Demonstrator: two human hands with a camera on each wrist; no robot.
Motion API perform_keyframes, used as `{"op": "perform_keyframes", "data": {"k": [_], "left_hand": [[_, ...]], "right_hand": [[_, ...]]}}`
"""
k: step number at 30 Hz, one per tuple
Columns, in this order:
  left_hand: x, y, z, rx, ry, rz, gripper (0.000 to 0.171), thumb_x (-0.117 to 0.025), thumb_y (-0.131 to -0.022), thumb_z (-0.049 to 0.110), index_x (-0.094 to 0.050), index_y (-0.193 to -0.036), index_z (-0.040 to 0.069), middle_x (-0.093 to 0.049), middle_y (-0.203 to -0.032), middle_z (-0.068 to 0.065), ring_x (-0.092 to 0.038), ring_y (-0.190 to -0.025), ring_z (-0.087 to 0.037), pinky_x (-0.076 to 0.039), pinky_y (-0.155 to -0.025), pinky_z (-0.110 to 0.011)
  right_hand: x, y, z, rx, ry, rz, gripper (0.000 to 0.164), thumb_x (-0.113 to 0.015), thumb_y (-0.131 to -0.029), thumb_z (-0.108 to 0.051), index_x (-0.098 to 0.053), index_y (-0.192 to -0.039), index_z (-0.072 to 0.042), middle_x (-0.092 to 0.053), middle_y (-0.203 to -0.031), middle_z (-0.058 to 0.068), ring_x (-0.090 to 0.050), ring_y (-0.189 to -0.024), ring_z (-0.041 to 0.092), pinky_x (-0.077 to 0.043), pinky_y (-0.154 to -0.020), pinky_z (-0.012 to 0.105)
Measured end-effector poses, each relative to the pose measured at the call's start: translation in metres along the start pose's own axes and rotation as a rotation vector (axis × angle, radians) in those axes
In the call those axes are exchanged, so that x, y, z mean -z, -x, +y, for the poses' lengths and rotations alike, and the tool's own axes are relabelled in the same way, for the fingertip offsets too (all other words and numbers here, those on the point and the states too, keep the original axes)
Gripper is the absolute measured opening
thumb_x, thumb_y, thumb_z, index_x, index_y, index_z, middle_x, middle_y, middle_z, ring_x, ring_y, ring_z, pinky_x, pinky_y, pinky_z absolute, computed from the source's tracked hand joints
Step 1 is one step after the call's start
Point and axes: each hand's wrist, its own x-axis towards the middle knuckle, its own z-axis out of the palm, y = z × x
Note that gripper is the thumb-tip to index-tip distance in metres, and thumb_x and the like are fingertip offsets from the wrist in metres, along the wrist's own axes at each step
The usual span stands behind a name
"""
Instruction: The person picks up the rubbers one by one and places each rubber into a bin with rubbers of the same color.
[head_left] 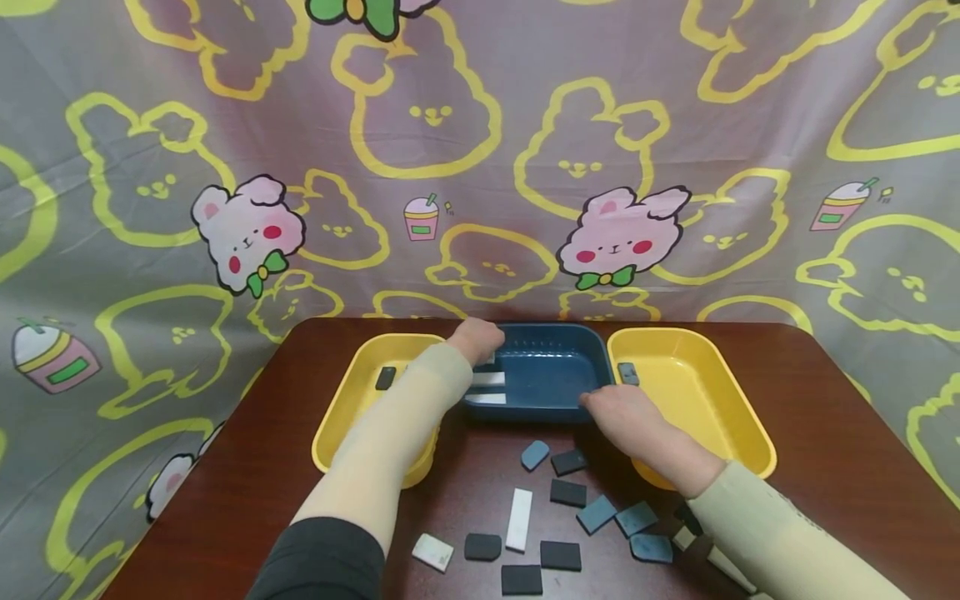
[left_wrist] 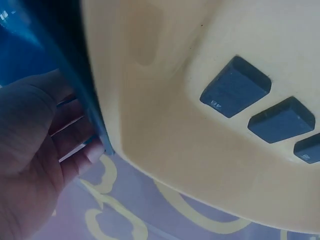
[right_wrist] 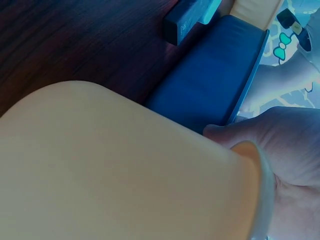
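Dark-blue rectangular plastic tray point(head_left: 536, 413): grasped between fingers of left hand point(head_left: 477, 340) and right hand point(head_left: 624, 417). Contained white strips point(head_left: 489, 379); judged partway, black rectangular blocks point(head_left: 560, 555) left on brown tabletop point(head_left: 468, 475).

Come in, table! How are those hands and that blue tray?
Left hand gripping left end of blue tray. Right hand at its near right corner. White strips inside. Yellow trays on both sides, loose blocks in front.
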Motion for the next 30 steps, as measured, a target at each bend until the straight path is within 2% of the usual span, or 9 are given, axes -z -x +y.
{"op": "perform_keyframes", "data": {"k": [10,18,24,26,30], "left_hand": [[-0.005,-0.002,0.006,-0.022,-0.03,-0.003,0.011,-0.062,-0.095,0.014,-0.072,-0.099,0.013,-0.066,-0.082,0.0,-0.056,-0.072,-0.015,-0.051,-0.075,-0.03],[0.004,0.006,-0.001,-0.039,0.038,0.021,0.014,-0.059,-0.097,0.013,-0.07,-0.105,0.013,-0.066,-0.091,0.0,-0.058,-0.079,-0.014,-0.051,-0.079,-0.031],[0.024,0.028,-0.011,-0.087,0.039,0.098,0.012,-0.065,-0.094,0.021,-0.069,-0.104,0.015,-0.066,-0.089,0.003,-0.06,-0.08,-0.013,-0.051,-0.078,-0.032],[0.029,0.039,-0.012,-0.122,0.041,0.132,0.014,-0.066,-0.093,0.024,-0.068,-0.105,0.016,-0.066,-0.088,0.003,-0.06,-0.08,-0.013,-0.051,-0.076,-0.032],[0.033,0.068,-0.011,-0.209,0.105,0.201,0.021,-0.066,-0.093,0.026,-0.067,-0.11,0.013,-0.067,-0.092,0.0,-0.062,-0.082,-0.014,-0.051,-0.073,-0.032]], "right_hand": [[-0.001,-0.001,0.0,-0.007,0.002,-0.013,0.015,-0.078,-0.081,-0.005,-0.069,-0.093,-0.007,-0.063,-0.072,0.004,-0.057,-0.065,0.018,-0.054,-0.068,0.035],[-0.001,-0.002,-0.001,0.006,0.008,-0.007,0.012,-0.076,-0.082,-0.003,-0.069,-0.092,-0.006,-0.062,-0.071,0.005,-0.057,-0.064,0.018,-0.054,-0.067,0.035],[0.001,-0.001,-0.002,-0.002,0.002,-0.021,0.012,-0.077,-0.082,-0.004,-0.069,-0.091,-0.007,-0.061,-0.07,0.004,-0.055,-0.062,0.017,-0.054,-0.066,0.034],[0.001,-0.001,-0.002,0.002,0.001,-0.018,0.011,-0.076,-0.082,-0.004,-0.068,-0.09,-0.006,-0.06,-0.069,0.004,-0.055,-0.062,0.017,-0.054,-0.065,0.034],[0.0,-0.001,-0.001,0.013,0.002,-0.008,0.011,-0.075,-0.082,-0.002,-0.069,-0.09,-0.006,-0.061,-0.07,0.004,-0.056,-0.062,0.018,-0.053,-0.065,0.034]]}}
